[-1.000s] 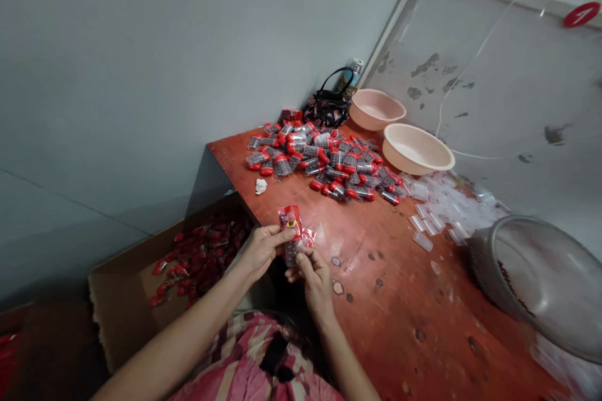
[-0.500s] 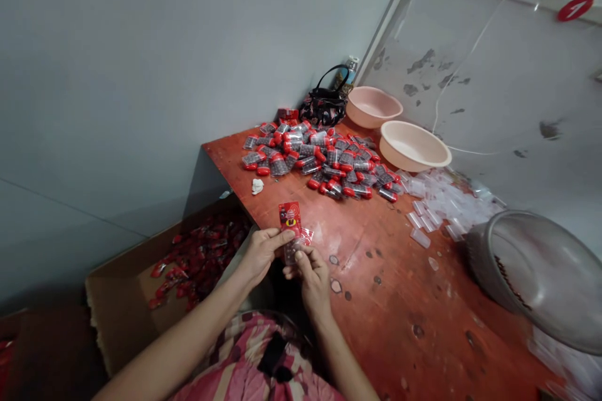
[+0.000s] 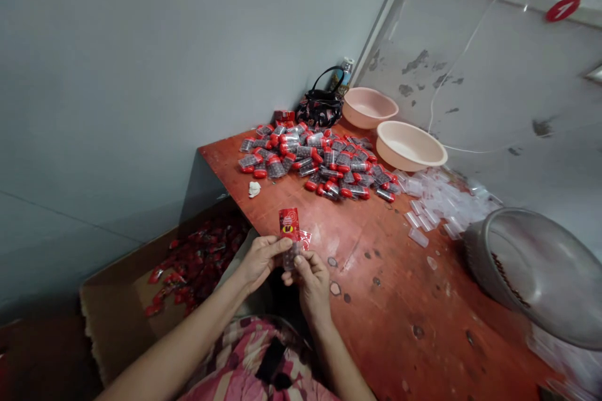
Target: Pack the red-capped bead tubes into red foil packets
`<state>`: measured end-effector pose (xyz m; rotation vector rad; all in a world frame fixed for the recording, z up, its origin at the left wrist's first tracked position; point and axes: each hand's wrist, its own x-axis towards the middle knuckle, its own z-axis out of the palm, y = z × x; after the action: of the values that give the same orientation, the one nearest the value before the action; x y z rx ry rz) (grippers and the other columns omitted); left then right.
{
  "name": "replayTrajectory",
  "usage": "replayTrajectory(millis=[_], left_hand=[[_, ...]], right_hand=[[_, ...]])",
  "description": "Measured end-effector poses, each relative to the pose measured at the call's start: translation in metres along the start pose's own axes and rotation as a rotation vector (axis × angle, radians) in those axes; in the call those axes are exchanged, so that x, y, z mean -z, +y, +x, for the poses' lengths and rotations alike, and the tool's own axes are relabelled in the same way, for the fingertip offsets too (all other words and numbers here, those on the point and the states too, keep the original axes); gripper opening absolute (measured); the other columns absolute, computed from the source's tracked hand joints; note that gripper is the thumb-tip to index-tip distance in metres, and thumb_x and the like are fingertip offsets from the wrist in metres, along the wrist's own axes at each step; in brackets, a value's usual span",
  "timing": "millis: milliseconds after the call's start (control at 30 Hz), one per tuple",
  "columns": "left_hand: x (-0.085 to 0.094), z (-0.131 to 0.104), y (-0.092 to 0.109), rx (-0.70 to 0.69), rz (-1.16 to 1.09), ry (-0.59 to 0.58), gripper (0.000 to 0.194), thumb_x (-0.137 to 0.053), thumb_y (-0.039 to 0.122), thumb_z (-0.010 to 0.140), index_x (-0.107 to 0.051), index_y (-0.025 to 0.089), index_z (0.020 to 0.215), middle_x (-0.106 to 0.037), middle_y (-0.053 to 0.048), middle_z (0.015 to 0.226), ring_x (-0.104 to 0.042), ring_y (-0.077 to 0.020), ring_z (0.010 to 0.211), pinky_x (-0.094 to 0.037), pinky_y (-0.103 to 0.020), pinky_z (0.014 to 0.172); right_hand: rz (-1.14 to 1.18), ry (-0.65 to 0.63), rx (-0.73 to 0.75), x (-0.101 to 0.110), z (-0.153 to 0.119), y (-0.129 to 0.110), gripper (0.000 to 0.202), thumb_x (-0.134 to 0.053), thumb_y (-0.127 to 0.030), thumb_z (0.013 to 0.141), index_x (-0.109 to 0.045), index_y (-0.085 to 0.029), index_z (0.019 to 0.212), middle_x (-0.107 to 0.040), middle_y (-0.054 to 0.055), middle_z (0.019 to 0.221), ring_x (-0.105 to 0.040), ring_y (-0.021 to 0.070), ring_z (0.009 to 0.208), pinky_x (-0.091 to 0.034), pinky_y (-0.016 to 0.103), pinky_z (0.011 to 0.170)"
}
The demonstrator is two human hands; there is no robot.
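Note:
In front of me, over the table's near edge, both hands hold one small red printed packet (image 3: pixel 288 220) with a clear lower part showing dark round pieces. My left hand (image 3: pixel 261 260) pinches its middle between thumb and fingers. Lower down, my right hand (image 3: pixel 310 276) has its thumb pressed on the clear end, with the fingers behind it. A second red-and-clear piece of film (image 3: pixel 305 239) shows beside the packet, above my right hand; what holds it is hidden. Farther back lies a heap of clear containers with red caps (image 3: pixel 324 160), filled with dark pieces.
On the red table (image 3: pixel 376 326) stand a pink basin (image 3: pixel 369 114), a cream basin (image 3: pixel 409 156) and a large grey bowl (image 3: pixel 489 263). Empty clear containers (image 3: pixel 433 200) lie between. A black handbag (image 3: pixel 320 109) sits by the wall. Left below is a cardboard box (image 3: pixel 113 319) of red packets.
The view has shifted slightly. Both hands keep their grip on the packet, which sits marginally lower in the picture.

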<state>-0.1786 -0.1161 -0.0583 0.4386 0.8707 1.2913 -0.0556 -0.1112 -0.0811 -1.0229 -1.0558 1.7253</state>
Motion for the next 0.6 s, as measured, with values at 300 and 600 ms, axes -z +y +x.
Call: replayTrajectory(millis=[300, 600], left_hand=[[0.001, -0.002, 0.001, -0.045, 0.163, 0.179, 0.025, -0.069, 0.033, 0.066, -0.065, 0.008, 0.067, -0.062, -0.005, 0.064, -0.054, -0.0131, 0.055, -0.044, -0.026, 0.053], [-0.001, -0.003, -0.009, -0.107, -0.049, 0.211, 0.023, -0.070, 0.031, 0.065, -0.064, 0.010, 0.070, -0.060, -0.004, 0.064, -0.053, -0.0118, 0.054, -0.043, -0.024, 0.049]], right_hand=[[0.017, 0.055, 0.013, -0.001, 0.006, -0.001, 0.025, -0.062, -0.036, 0.076, -0.055, -0.016, 0.087, -0.062, -0.001, 0.067, -0.059, 0.0108, 0.048, -0.049, 0.022, 0.045], [-0.146, 0.078, 0.114, -0.006, 0.004, 0.000, 0.020, -0.059, -0.034, 0.078, -0.057, -0.017, 0.088, -0.062, 0.001, 0.076, -0.058, 0.0114, 0.058, -0.051, 0.023, 0.051]])
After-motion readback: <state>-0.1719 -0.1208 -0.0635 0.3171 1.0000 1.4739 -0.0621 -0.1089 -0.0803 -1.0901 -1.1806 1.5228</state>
